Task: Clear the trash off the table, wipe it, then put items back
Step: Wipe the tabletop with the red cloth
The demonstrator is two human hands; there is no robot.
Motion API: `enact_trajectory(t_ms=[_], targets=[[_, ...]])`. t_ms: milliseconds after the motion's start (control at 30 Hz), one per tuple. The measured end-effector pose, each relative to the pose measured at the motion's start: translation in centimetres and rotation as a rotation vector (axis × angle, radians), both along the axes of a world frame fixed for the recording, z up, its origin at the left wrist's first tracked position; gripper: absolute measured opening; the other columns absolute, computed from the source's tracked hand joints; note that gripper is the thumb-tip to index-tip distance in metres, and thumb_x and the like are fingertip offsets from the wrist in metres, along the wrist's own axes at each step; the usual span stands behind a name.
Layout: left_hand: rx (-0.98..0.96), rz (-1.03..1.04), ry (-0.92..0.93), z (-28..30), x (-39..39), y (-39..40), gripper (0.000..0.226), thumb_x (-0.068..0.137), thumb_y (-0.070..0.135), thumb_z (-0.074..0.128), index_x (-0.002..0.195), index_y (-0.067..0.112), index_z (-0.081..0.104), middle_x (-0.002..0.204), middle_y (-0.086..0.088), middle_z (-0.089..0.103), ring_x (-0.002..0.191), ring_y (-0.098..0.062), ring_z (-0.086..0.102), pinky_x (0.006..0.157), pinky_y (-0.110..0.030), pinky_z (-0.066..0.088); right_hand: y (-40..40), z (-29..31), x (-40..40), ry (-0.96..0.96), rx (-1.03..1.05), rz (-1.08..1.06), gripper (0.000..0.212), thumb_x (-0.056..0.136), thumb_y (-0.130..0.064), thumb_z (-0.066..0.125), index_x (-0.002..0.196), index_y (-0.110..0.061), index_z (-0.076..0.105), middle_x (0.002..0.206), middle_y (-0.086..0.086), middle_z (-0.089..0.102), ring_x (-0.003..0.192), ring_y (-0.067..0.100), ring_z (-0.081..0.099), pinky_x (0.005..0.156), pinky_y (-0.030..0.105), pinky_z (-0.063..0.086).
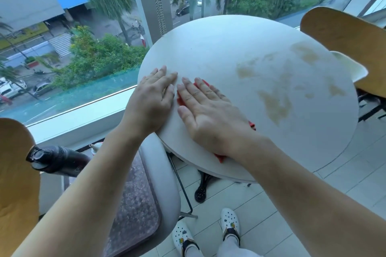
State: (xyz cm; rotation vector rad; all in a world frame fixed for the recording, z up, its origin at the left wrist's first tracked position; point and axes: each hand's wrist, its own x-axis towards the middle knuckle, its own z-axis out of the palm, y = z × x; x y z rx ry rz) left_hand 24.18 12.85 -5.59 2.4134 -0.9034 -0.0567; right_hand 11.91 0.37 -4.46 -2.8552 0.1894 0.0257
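A round white table [219, 48] fills the middle of the view, with brown stains [275, 102] spread over its right half. My right hand [204, 110] lies flat with straight fingers on a red cloth [205, 83], pressing it onto the table near the left edge. Only slivers of the cloth show around the hand and under the wrist. My left hand [152, 98] rests flat on the table's left rim, fingers straight, right beside the other hand.
A white chair [165, 183] at the lower left carries a speckled tray [133, 204]. A dark bottle [56, 160] and a small white bottle [97, 148] stand behind it. Wooden chair backs sit at the far left [16, 183] and upper right [344, 48]. A large window runs behind.
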Motion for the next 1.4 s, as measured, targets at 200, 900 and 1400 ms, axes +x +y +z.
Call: enact_trajectory(t_ms=[200, 900, 1400], targets=[[-0.007, -0.010, 0.006, 0.1, -0.2, 0.2, 0.044, 0.105, 0.022, 0.048, 0.148, 0.024, 0.051, 0.162, -0.004, 0.035, 0.153, -0.015, 0.025, 0.124, -0.027, 0.013, 1.3, 0.0, -2.8, -0.031, 0.013, 0.063, 0.067, 0.098, -0.049, 0.004, 0.161, -0.027, 0.004, 0.168, -0.010, -0.002, 0.154, 0.007, -0.006, 0.125, 0.030, -0.006], [0.012, 0.079, 0.000, 0.4, -1.4, -1.2, 0.041, 0.105, 0.023, 0.049, 0.145, 0.022, 0.055, 0.160, -0.004, 0.039, 0.151, -0.017, 0.029, 0.122, -0.026, 0.018, -10.5, 0.9, -6.0, 0.058, -0.023, -0.110, 0.064, 0.098, -0.056, 0.005, 0.159, -0.038, -0.006, 0.164, -0.023, -0.014, 0.148, -0.006, -0.018, 0.123, 0.025, -0.008], [0.067, 0.175, -0.003, -0.1, -5.9, -2.6, 0.052, 0.101, 0.039, 0.053, 0.151, 0.024, 0.047, 0.164, -0.004, 0.032, 0.154, -0.018, 0.022, 0.123, -0.031, 0.014, -10.7, -0.2, 2.2, 0.014, -0.019, 0.007, 0.068, 0.102, -0.055, 0.012, 0.162, -0.025, 0.001, 0.168, -0.010, -0.008, 0.153, 0.007, -0.011, 0.125, 0.033, -0.006]])
